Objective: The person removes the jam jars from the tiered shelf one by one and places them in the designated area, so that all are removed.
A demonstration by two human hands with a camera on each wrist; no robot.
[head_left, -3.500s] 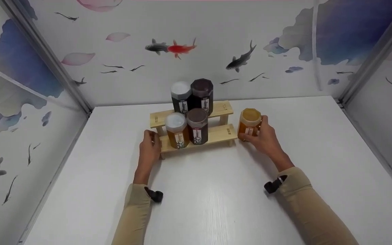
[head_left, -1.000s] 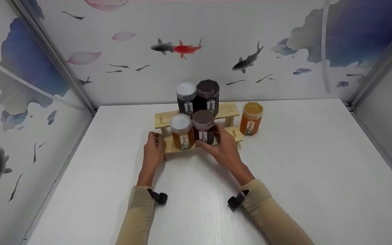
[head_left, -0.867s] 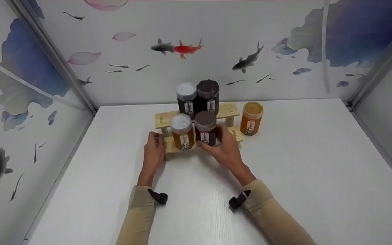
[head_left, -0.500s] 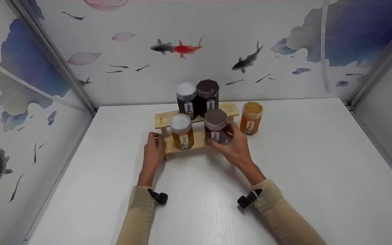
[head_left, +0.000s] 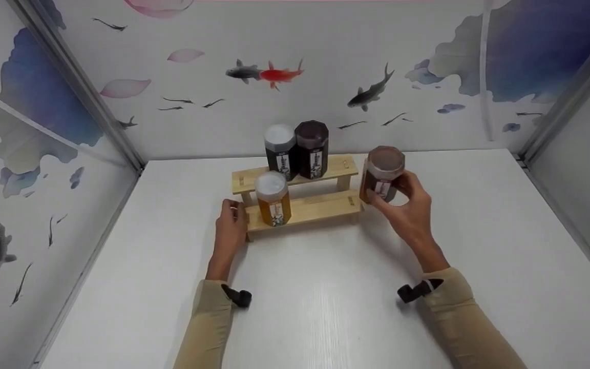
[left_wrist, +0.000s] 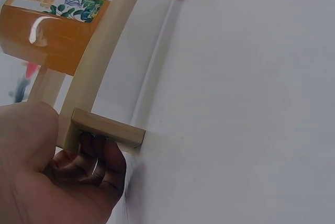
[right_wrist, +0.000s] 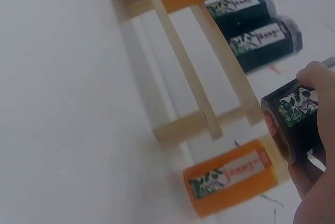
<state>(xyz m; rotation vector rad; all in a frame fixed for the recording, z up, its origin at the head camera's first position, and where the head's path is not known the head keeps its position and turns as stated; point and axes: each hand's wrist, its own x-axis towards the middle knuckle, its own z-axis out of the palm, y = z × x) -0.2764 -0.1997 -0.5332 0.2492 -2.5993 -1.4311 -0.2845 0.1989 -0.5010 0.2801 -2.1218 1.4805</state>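
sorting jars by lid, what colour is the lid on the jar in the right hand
Brownish maroon lid on the dark jar held by the right hand; head view shows it best.

The head view looks down over the whole wooden rack (head_left: 295, 197); both wrist views sit close beside it.

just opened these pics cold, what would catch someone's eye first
The right hand stands out first, holding a dark jar up to the right of a small wooden shelf on the white table, in front of an orange jar. The left hand grips the shelf's left end. Behind it all, a red fish is painted on the back wall.
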